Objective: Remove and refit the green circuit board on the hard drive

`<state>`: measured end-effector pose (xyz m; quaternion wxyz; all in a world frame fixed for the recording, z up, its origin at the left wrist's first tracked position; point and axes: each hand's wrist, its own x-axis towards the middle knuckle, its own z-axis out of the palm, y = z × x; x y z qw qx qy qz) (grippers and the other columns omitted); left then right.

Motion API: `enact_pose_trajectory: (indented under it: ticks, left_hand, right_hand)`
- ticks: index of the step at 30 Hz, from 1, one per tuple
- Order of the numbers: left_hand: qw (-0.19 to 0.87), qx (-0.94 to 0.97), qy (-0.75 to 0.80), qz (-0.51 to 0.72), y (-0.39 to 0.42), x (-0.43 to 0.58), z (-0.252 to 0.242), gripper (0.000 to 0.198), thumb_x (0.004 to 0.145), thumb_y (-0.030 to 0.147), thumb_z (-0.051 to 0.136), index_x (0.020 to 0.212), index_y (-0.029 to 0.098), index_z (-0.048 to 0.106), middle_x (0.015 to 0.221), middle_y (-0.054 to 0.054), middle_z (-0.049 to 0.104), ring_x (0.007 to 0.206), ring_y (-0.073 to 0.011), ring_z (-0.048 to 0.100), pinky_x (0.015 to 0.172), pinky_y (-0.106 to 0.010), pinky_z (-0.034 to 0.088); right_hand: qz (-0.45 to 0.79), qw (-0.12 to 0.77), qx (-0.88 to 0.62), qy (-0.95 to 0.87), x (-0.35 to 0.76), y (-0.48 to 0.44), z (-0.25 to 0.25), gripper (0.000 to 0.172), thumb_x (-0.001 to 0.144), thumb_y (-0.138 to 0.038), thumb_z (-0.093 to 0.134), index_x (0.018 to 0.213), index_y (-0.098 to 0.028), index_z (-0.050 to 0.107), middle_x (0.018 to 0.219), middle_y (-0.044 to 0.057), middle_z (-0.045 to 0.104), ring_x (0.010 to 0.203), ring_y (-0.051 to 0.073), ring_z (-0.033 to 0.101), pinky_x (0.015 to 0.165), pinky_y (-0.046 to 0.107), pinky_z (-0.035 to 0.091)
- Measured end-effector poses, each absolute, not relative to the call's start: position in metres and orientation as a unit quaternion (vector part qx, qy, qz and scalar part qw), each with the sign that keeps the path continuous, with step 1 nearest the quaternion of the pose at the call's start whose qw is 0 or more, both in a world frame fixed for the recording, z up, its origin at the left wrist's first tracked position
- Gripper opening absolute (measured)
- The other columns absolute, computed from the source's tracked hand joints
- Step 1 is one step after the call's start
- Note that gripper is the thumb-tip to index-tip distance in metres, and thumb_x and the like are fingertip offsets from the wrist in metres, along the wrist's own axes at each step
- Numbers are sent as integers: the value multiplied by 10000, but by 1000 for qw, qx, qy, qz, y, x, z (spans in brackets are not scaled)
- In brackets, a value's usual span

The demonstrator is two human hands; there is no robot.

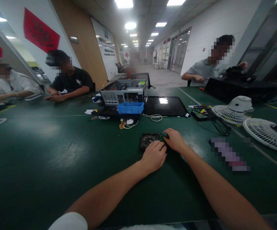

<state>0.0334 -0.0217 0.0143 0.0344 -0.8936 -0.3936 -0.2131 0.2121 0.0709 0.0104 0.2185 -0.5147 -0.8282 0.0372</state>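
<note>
1. The hard drive (pixel 147 140) lies flat on the green tabletop (pixel 57 179), at twelve o'clock from the wearer.
2. It sits at eleven o'clock from the left hand (pixel 154 155), whose fingers bend over its near edge; whether they pinch cannot be told.
3. From the right hand (pixel 175 140), curled onto a dark rounded handle (pixel 165 135), it lies at nine.
4. Likely dense, stiff, slightly slippery; grip its side edges, sparing the probably fragile circuit board (pixel 162 138).
</note>
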Motion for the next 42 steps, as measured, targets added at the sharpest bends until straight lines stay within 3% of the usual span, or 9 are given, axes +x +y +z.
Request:
enact_pose_trajectory:
  ticks: [21,29,42]
  left_hand:
    - [44,-892,-387,-230,-21,34,11,327,947,278,547,1239,138,595,1259,-138,614,1226,-295,537,1056,-456,462]
    - [42,-892,-387,-230,-21,33,10,326,951,284,539,1240,144,597,1259,-134,615,1222,-294,536,1055,-454,463]
    - [37,-892,-386,-233,-21,32,10,357,945,279,548,1275,145,573,1287,-132,610,1230,-290,535,1046,-456,464]
  right_hand:
    - [-25,90,-553,-828,199,63,32,119,905,-240,590,962,-193,682,1083,94,711,957,223,679,779,279,464]
    - [-29,94,-539,-837,200,62,29,130,909,-250,576,913,-200,695,1065,88,723,921,224,681,760,282,460]
    - [9,143,-537,-831,208,68,21,181,890,-185,571,1020,-186,697,1070,80,728,1003,201,666,883,256,455]
